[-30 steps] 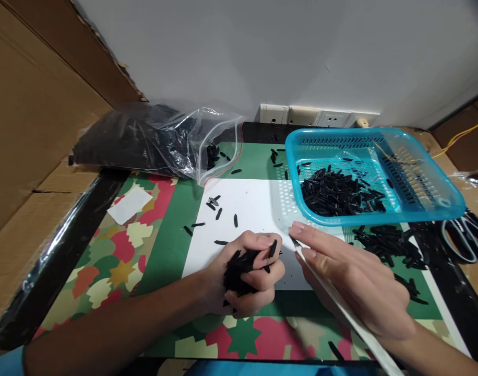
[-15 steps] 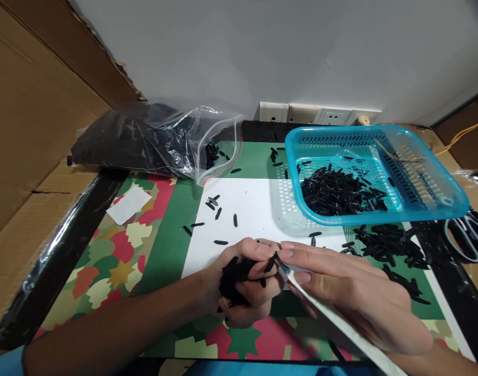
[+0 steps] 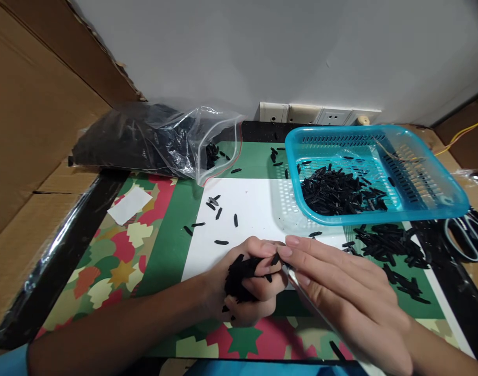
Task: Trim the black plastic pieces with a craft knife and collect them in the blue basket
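My left hand (image 3: 258,284) is curled round a clump of small black pieces (image 3: 239,277), with one black piece (image 3: 276,259) pinched at its thumb and fingertip. Close against it at the right, my right hand (image 3: 348,292) grips a slim white-handled tool (image 3: 317,309); its metallic tip meets the pinched piece, and much of the handle is hidden under the hand. More black pieces (image 3: 336,193) fill part of a blue plastic basket (image 3: 380,218) behind my right hand. A loose pile (image 3: 395,244) of them lies in front of the basket.
An open zip bag (image 3: 145,138) of black pieces lies at the back left. Several pieces (image 3: 236,220) are scattered on the white sheet (image 3: 254,198). A paper scrap (image 3: 130,205) lies left, scissors (image 3: 462,239) far right. Cardboard (image 3: 39,115) stands left; wall sockets (image 3: 333,117) are behind.
My left hand has shifted slightly right with its clump. My right hand has rolled over the tool, covering more of the handle, and its fingers have moved slightly.
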